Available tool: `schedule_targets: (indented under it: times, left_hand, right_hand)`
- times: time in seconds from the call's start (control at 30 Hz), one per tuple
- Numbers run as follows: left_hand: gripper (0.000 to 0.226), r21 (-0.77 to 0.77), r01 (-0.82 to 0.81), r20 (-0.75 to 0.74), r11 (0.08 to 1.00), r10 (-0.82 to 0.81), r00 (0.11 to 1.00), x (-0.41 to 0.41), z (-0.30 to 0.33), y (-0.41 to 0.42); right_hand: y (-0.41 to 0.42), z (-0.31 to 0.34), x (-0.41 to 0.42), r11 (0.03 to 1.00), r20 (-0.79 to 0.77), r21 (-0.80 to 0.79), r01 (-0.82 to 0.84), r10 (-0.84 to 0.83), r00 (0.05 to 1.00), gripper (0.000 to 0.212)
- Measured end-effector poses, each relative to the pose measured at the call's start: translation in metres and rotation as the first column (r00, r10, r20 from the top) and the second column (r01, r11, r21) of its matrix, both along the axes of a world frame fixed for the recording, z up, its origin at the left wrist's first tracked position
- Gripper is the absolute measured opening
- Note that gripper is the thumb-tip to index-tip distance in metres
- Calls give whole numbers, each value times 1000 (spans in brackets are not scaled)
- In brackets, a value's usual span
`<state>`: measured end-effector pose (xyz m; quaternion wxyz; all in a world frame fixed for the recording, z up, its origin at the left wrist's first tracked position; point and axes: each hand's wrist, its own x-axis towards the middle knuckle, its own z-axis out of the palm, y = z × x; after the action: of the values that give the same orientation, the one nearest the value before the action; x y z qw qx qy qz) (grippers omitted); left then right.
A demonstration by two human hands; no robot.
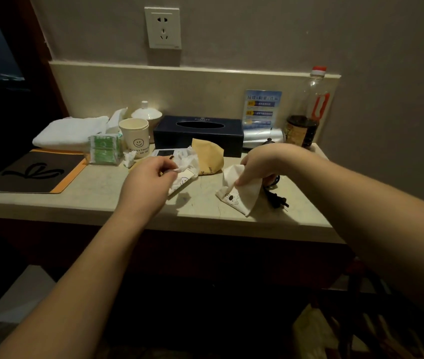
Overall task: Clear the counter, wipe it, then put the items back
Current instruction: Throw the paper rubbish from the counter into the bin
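On the counter (96, 200), the left hand (151, 174) pinched a crumpled tissue (188, 161) mid-counter, while the right hand (262, 161) gripped a white packet (239, 195) near the front edge, just beside a black plug (279, 200).

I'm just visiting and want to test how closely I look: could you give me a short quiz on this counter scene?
1. True or false: the paper cup with the smiley face lies on its side.
2. Which thing stands right of the dark tissue box? A) folded towel B) bottle with a red cap C) green packets
3. What does the right hand hold?

Key
1. False: it stands upright, left of the tissue box.
2. B: the bottle stands at the back right of the counter; the towel and the green packets are on the left.
3. A white tissue pack with a small drawing on it; the left hand pinches crumpled white tissue.
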<state>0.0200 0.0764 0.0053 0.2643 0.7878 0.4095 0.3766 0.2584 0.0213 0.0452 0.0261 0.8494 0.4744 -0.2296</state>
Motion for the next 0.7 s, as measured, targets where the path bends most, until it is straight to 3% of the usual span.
schedule_targets:
  times: [0.3,0.53,0.7]
  left_hand:
    - [13,-38,-54,70,998,57,996,-31,-8,6]
    - [7,-168,-132,36,977,139,990,-45,-13,28]
    - [2,-332,-143,49,932,169,984,-44,-5,53]
  right_hand:
    - [4,-16,-5,1000,138,-21,-21,23,990,60]
    - [3,-17,-6,979,139,122,-162,144,980,52]
    - [6,-4,-3,936,-135,301,-185,234,963,28]
